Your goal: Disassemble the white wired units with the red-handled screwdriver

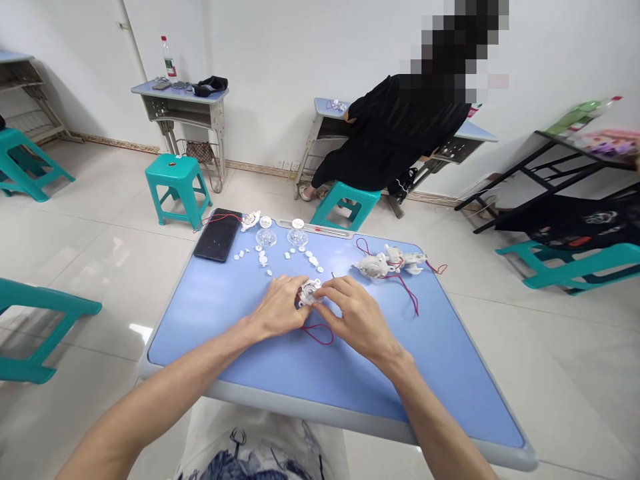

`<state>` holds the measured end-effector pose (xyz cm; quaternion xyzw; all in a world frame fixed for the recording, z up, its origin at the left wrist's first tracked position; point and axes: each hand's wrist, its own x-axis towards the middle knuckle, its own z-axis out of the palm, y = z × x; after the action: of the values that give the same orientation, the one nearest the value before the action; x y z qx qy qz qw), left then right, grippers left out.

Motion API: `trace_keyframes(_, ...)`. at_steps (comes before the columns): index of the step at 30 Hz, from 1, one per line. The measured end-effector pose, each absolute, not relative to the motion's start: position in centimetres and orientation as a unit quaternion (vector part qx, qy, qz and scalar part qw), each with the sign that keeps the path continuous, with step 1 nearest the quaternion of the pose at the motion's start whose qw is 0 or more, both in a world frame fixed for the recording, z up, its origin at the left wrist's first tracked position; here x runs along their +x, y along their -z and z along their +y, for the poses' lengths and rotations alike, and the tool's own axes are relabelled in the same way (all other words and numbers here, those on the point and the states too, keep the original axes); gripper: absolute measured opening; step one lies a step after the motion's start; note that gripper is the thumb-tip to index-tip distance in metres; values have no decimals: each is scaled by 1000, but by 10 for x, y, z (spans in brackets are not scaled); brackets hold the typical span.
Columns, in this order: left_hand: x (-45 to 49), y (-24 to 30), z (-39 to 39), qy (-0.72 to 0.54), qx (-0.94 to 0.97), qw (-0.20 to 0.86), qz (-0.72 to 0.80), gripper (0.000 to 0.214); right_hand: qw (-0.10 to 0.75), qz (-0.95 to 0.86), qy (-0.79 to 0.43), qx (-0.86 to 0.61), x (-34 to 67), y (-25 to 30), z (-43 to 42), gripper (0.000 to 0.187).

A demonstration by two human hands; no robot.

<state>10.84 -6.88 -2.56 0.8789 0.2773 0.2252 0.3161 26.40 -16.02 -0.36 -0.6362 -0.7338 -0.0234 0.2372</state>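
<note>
Over the middle of the blue desk (240,353), my left hand (280,303) is closed round a small white plastic housing with a gear-like inside (310,291). A red wire loop (323,335) hangs below that housing. My right hand (353,310) reaches in from the right, its thumb and fingertips pinched at the housing's face. Whatever sits between those fingertips is too small to make out. Beyond the hands lie several small white plastic pieces (263,258) and two clear round parts (267,237) (298,238).
A black phone (219,235) lies at the desk's far left, beside a wired white part (251,221). Several assembled white units (375,265) with red wires lie at the right. Past the desk, a person in black (400,133) sits on a green stool (347,203).
</note>
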Motion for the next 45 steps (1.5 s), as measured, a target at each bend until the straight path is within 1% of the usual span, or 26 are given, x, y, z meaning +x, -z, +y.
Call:
trace_keyframes(8,109,27,-70,-218,878,318,285,32,212,-737,16,-642,264,1,-161,9)
trace_keyframes(16,108,26,-69,-209,877,320,291,36,221,-718,-31,-659,262,0,-161,9)
trace_keyframes(26,108,28,-70,-213,876,319,293,31,208,-702,-21,-681,260,0,-159,8)
trace_keyframes(34,108,26,-70,-203,875,323,297,34,216,-710,-3,-670,259,-1,-160,12)
trace_keyframes(45,109,23,-71,-208,871,330,299,31,218,-708,-16,-671,259,0,-162,11)
